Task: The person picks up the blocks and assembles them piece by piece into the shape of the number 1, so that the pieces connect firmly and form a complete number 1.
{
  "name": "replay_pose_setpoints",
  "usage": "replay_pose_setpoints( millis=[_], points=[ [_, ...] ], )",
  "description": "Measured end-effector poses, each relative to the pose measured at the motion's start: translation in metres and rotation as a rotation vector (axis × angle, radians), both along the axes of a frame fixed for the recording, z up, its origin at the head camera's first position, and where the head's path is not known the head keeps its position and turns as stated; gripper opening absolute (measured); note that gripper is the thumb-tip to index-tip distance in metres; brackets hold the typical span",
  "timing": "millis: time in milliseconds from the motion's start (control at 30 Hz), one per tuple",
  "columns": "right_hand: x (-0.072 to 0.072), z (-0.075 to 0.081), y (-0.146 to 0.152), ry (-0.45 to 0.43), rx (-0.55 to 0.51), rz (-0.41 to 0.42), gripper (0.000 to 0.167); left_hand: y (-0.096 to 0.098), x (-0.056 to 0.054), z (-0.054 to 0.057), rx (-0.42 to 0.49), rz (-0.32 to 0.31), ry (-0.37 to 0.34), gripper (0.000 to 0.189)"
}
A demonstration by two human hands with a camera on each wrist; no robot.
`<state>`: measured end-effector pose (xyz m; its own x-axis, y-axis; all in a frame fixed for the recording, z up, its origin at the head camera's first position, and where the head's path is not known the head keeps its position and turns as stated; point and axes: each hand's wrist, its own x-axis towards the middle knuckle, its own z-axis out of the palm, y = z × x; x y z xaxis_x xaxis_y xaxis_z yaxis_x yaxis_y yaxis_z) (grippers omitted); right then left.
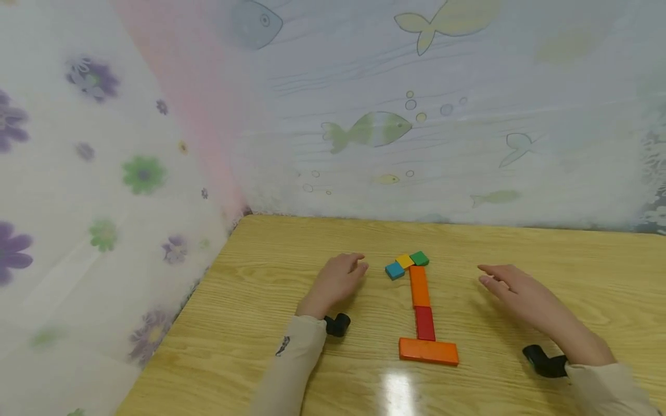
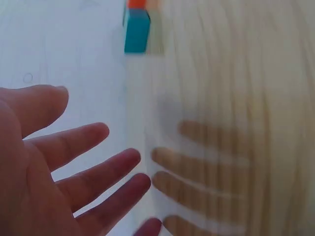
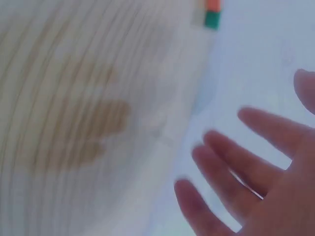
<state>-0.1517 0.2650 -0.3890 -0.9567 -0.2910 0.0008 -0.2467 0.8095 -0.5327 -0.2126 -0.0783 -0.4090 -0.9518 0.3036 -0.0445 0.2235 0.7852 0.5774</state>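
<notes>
Flat coloured blocks lie on the wooden table in the head view. A long orange block (image 1: 428, 351) lies crosswise nearest the person. From it a red block (image 1: 425, 323) and another orange block (image 1: 419, 286) run away in a line. Beyond them sit a green block (image 1: 419, 258), a yellow block (image 1: 404, 262) and a blue block (image 1: 395, 271) in a slanting row. To the left of the blocks is the left hand (image 1: 338, 283), holding nothing, its fingers spread in the left wrist view. Off to the right, the right hand (image 1: 525, 297) is likewise bare, fingers extended and apart.
The wooden table (image 1: 260, 277) reaches back to a wall covering (image 1: 364, 86) printed with fish. On the left hangs a flowered covering (image 1: 104, 190). Each wrist carries a black camera, such as the left wrist camera (image 1: 339, 325).
</notes>
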Motion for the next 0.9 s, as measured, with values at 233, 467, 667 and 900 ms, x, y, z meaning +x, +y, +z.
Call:
replay_pose_setpoints(
  millis=[233, 467, 667, 900],
  points=[
    [0.006, 0.001, 0.053, 0.114, 0.339, -0.014, 0.055, -0.055, -0.002, 0.014, -0.301, 0.093, 0.127, 0.053],
    [0.007, -0.002, 0.090, 0.068, 0.567, -0.154, 0.058, -0.112, 0.001, 0.018, -0.425, 0.168, 0.127, 0.056],
    [0.010, -0.001, 0.100, 0.011, 0.488, -0.232, 0.083, -0.139, 0.004, 0.017, -0.431, 0.189, 0.055, 0.062],
    [0.011, 0.005, 0.103, 0.011, 0.462, -0.258, 0.084, -0.142, 0.006, 0.017, -0.398, 0.204, 0.033, 0.066]
  ],
)
